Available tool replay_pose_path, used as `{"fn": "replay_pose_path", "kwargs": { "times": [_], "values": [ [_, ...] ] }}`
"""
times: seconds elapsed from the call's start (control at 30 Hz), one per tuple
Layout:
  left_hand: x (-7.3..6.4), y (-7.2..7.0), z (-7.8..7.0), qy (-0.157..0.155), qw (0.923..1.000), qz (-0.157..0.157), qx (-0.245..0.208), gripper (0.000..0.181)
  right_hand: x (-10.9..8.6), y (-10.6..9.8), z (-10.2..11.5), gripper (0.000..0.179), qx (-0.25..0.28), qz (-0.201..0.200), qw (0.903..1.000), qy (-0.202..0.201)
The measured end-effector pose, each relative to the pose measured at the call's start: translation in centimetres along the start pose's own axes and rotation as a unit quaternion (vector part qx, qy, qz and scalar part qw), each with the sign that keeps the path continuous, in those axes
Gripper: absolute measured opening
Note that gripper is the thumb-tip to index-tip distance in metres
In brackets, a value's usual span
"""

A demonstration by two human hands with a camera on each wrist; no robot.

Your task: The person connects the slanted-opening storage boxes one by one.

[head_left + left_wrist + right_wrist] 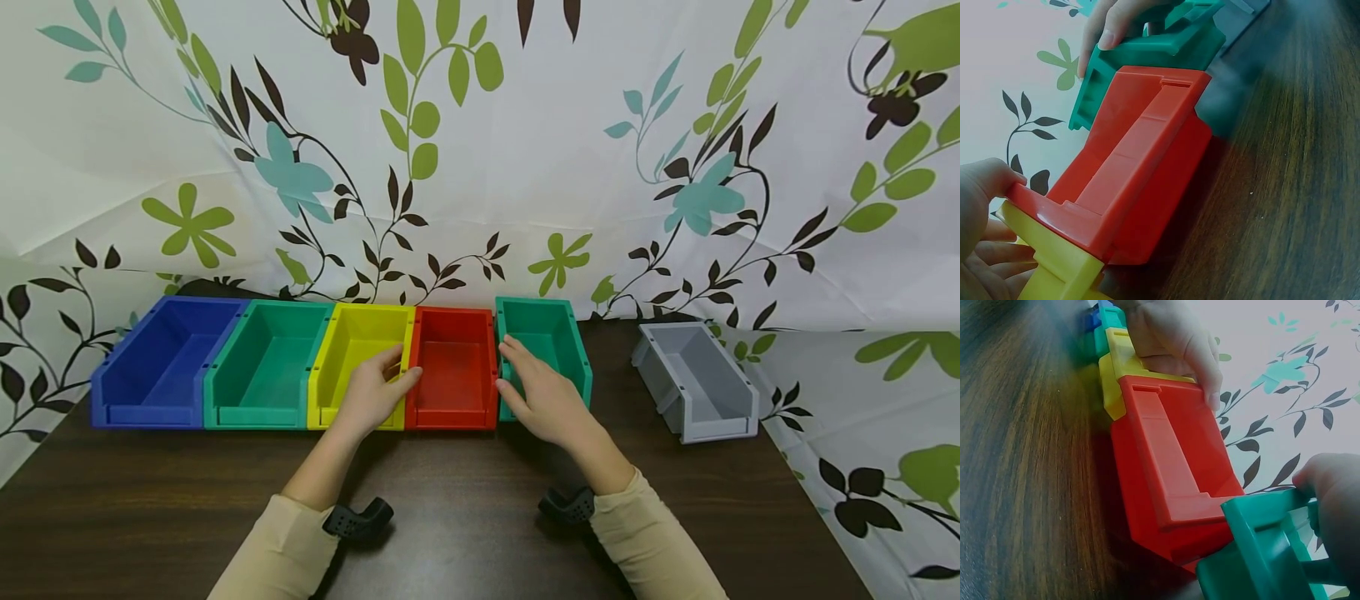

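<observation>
My left hand straddles the joined side walls of the yellow bin and the red bin. Its thumb lies over the red bin's rim in the left wrist view, while the other fingers reach into the yellow bin. My right hand holds the right-hand green bin by its left wall. The thumb is at that bin's rim. This green bin stands slightly angled beside the red one, and in the left wrist view it looks tilted.
Left of the yellow bin, another green bin and a blue bin continue the row. A grey bin stands apart at the right, turned at an angle. Behind the dark wood table hangs a leaf-patterned cloth.
</observation>
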State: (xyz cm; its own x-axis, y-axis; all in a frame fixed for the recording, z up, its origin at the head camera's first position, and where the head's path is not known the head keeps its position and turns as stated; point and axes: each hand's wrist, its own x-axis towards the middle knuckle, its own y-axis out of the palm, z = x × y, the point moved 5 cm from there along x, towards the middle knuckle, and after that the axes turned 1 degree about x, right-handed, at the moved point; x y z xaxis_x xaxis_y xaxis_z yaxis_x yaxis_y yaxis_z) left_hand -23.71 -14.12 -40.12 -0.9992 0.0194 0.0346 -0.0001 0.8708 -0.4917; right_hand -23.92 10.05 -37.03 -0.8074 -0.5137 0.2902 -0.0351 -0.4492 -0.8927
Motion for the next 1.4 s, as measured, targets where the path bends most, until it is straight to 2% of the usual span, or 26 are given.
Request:
{"fn": "replay_pose_path", "kwargs": {
  "times": [0.53,0.73,1.03,1.2,1.4],
  "values": [
    [0.1,-0.2,-0.8,0.004,1.0,-0.004,0.002,0.062,0.2,-0.6,0.4,0.058,-0.025,0.007,0.9995,0.016],
    [0.1,-0.2,-1.1,0.003,1.0,-0.002,0.005,0.063,0.4,-0.4,0.6,0.059,-0.057,0.032,0.9975,0.029],
    [0.1,-0.6,-1.2,0.007,0.9999,-0.005,0.006,0.063,0.7,0.1,1.0,0.066,-0.07,0.033,0.9959,0.047],
    [-0.1,-0.4,-0.4,0.001,1.0,-0.008,0.006,0.061,0.1,1.3,0.6,0.073,-0.041,0.05,0.9965,0.054],
    [-0.4,0.2,-0.2,-0.021,0.9993,-0.03,-0.004,0.057,-0.6,1.3,-0.5,0.071,0.028,0.072,0.9958,0.049]
  ]
}}
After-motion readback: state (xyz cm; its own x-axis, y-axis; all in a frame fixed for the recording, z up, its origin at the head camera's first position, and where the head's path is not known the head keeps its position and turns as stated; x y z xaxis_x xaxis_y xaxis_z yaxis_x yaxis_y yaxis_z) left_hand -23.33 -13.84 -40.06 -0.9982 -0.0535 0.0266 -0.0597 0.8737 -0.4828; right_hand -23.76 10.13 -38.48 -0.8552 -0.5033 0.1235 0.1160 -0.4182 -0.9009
